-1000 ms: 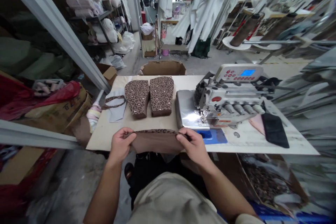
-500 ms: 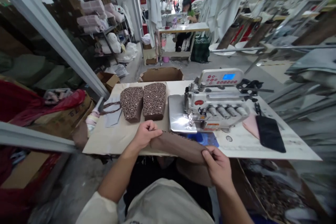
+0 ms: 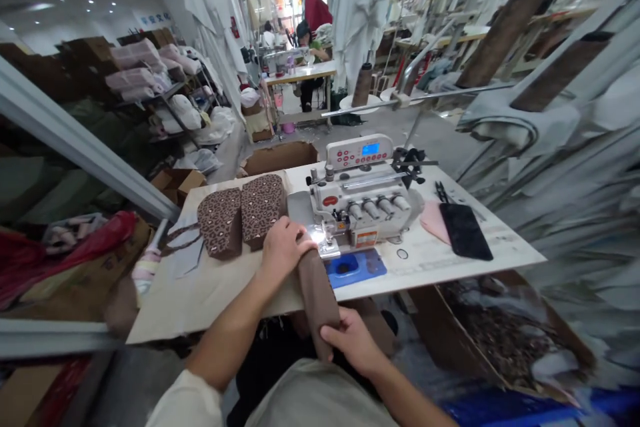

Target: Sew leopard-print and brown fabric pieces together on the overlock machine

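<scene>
A brown fabric strip (image 3: 317,290) stretches between my two hands, running from the machine's plate down over the table's front edge. My left hand (image 3: 286,245) grips its upper end beside the lit needle area of the overlock sewing machine (image 3: 357,200). Lower down, close to my lap, my right hand (image 3: 353,341) pinches the other part of the strip. Part of the left fingertips is hidden by the hand itself. Two stacks of leopard-print fabric pieces (image 3: 220,220) (image 3: 263,207) lie left of the machine, the nearer one just behind my left hand.
On the table (image 3: 475,277) lie a black flat object (image 3: 465,231), pink cloth (image 3: 435,221) and small snips (image 3: 442,192). A carton of scraps (image 3: 500,333) stands below at right. Thread cones (image 3: 363,85) rise behind the machine. A person (image 3: 313,47) sits at a far table.
My left hand has brought the strip's upper end to the machine's plate. My right hand has moved down and left, turning the strip lengthwise. The view has swung right.
</scene>
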Action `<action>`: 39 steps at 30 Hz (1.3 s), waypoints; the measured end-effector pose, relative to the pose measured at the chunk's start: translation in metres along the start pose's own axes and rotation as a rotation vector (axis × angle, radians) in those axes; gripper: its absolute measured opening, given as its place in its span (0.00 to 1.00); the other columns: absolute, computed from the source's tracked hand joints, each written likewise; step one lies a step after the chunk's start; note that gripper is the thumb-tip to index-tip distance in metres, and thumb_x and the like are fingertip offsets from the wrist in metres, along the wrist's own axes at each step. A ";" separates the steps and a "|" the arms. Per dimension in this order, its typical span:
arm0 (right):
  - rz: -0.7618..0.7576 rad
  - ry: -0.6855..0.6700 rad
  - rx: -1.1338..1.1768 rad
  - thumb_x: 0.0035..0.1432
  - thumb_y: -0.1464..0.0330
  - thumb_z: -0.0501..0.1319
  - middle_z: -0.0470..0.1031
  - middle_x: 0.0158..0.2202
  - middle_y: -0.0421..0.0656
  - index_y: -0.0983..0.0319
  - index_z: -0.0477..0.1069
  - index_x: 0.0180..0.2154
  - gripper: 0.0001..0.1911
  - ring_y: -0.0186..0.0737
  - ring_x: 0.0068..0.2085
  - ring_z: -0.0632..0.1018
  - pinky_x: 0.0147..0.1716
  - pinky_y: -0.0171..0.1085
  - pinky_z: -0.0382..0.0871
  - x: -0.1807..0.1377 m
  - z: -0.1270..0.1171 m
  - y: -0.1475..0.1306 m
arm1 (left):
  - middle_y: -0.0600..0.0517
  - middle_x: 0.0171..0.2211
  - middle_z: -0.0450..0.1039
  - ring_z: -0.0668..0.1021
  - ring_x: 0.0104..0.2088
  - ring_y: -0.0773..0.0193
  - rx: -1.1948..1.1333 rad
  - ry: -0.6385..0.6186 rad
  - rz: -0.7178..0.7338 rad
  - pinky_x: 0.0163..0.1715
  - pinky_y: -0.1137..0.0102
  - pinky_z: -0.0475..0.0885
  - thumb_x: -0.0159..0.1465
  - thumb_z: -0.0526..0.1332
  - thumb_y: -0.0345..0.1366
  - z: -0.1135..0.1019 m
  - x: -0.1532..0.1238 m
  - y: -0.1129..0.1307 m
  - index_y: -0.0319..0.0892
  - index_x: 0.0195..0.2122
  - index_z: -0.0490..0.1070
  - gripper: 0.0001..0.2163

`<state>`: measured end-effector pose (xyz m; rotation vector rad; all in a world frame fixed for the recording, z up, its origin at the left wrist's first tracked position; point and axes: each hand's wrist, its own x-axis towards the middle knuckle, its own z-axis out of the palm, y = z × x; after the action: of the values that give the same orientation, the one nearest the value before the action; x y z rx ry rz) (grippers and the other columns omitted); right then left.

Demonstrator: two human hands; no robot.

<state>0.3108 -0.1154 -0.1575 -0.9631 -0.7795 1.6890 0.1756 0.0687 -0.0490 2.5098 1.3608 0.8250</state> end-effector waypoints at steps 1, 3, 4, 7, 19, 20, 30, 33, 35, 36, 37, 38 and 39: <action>0.022 -0.011 0.008 0.45 0.47 0.76 0.70 0.22 0.36 0.62 0.76 0.31 0.27 0.32 0.20 0.68 0.17 0.33 0.67 0.002 0.003 0.003 | 0.49 0.35 0.70 0.73 0.38 0.57 0.042 0.026 0.006 0.40 0.64 0.68 0.61 0.72 0.42 0.003 -0.009 0.007 0.43 0.36 0.78 0.09; 0.038 -0.007 0.017 0.43 0.46 0.77 0.72 0.23 0.36 0.62 0.76 0.33 0.29 0.32 0.20 0.69 0.18 0.33 0.68 0.005 0.005 0.010 | 0.48 0.35 0.70 0.72 0.38 0.56 0.114 0.066 0.034 0.41 0.62 0.68 0.67 0.67 0.39 0.009 -0.028 0.021 0.44 0.41 0.79 0.06; 0.042 -0.004 0.020 0.42 0.46 0.77 0.72 0.24 0.37 0.62 0.75 0.34 0.30 0.32 0.20 0.69 0.18 0.33 0.69 0.005 0.005 0.015 | 0.47 0.37 0.70 0.71 0.40 0.55 0.146 0.083 0.053 0.42 0.61 0.68 0.68 0.65 0.37 0.012 -0.038 0.027 0.44 0.46 0.79 0.08; 0.071 -0.029 0.013 0.41 0.46 0.78 0.72 0.22 0.36 0.62 0.74 0.33 0.30 0.31 0.20 0.69 0.19 0.32 0.68 0.004 0.003 0.029 | 0.42 0.47 0.72 0.70 0.47 0.49 0.206 0.088 0.152 0.47 0.55 0.69 0.68 0.63 0.33 0.020 -0.064 0.040 0.46 0.58 0.74 0.17; 0.019 0.082 0.045 0.45 0.44 0.75 0.69 0.19 0.36 0.63 0.74 0.28 0.29 0.32 0.19 0.65 0.19 0.34 0.62 0.000 -0.007 0.024 | 0.39 0.64 0.67 0.68 0.61 0.44 0.045 -0.030 0.272 0.59 0.46 0.67 0.69 0.60 0.34 0.025 -0.068 0.036 0.43 0.65 0.65 0.23; 0.008 0.071 0.036 0.46 0.45 0.75 0.69 0.18 0.37 0.63 0.74 0.27 0.28 0.32 0.19 0.65 0.19 0.34 0.62 0.001 -0.008 0.019 | 0.39 0.64 0.67 0.68 0.61 0.44 0.043 -0.030 0.266 0.59 0.46 0.67 0.69 0.60 0.34 0.025 -0.066 0.036 0.44 0.64 0.66 0.22; -0.123 0.026 0.014 0.47 0.48 0.76 0.75 0.22 0.40 0.63 0.78 0.29 0.24 0.35 0.23 0.71 0.24 0.35 0.67 0.038 -0.006 -0.043 | 0.43 0.49 0.76 0.72 0.49 0.51 0.109 -0.091 0.382 0.49 0.54 0.67 0.67 0.57 0.25 0.002 -0.040 0.036 0.45 0.52 0.77 0.16; -0.175 0.089 -0.023 0.45 0.47 0.76 0.75 0.21 0.39 0.63 0.77 0.28 0.25 0.36 0.22 0.72 0.22 0.35 0.68 0.057 -0.003 -0.056 | 0.44 0.45 0.78 0.74 0.46 0.53 0.099 -0.118 0.429 0.45 0.57 0.65 0.67 0.60 0.27 -0.002 -0.034 0.033 0.43 0.47 0.77 0.11; -0.236 0.137 -0.062 0.45 0.47 0.75 0.75 0.20 0.39 0.63 0.77 0.25 0.25 0.37 0.21 0.72 0.22 0.36 0.69 0.067 0.000 -0.059 | 0.45 0.43 0.78 0.75 0.44 0.54 0.087 -0.128 0.458 0.44 0.58 0.64 0.66 0.61 0.27 -0.004 -0.030 0.029 0.43 0.45 0.77 0.09; -0.268 0.155 -0.091 0.47 0.47 0.74 0.75 0.19 0.40 0.62 0.76 0.24 0.25 0.38 0.21 0.73 0.22 0.37 0.70 0.071 0.001 -0.058 | 0.46 0.42 0.78 0.75 0.43 0.54 0.080 -0.130 0.471 0.43 0.59 0.64 0.66 0.61 0.27 -0.005 -0.028 0.027 0.42 0.44 0.77 0.09; -0.297 0.172 -0.123 0.48 0.47 0.74 0.76 0.19 0.41 0.62 0.76 0.23 0.24 0.39 0.21 0.74 0.22 0.38 0.70 0.074 0.002 -0.057 | 0.46 0.42 0.79 0.76 0.43 0.55 0.070 -0.128 0.483 0.42 0.60 0.64 0.66 0.61 0.27 -0.005 -0.026 0.024 0.42 0.44 0.77 0.08; -0.321 0.189 -0.152 0.49 0.47 0.73 0.76 0.19 0.42 0.62 0.76 0.22 0.24 0.41 0.22 0.75 0.23 0.39 0.71 0.076 0.003 -0.056 | 0.47 0.41 0.79 0.76 0.42 0.56 0.060 -0.123 0.496 0.41 0.60 0.64 0.66 0.61 0.27 -0.005 -0.024 0.022 0.42 0.44 0.77 0.08; -0.344 0.210 -0.177 0.50 0.48 0.72 0.77 0.20 0.43 0.61 0.77 0.22 0.24 0.42 0.22 0.75 0.23 0.40 0.72 0.077 0.004 -0.054 | 0.47 0.41 0.79 0.77 0.41 0.57 0.050 -0.112 0.511 0.40 0.61 0.64 0.67 0.60 0.28 -0.004 -0.023 0.019 0.42 0.44 0.77 0.08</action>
<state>0.3172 -0.0259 -0.1283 -1.0406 -0.9059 1.2176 0.1774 0.0386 -0.0467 2.9387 0.7156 0.7167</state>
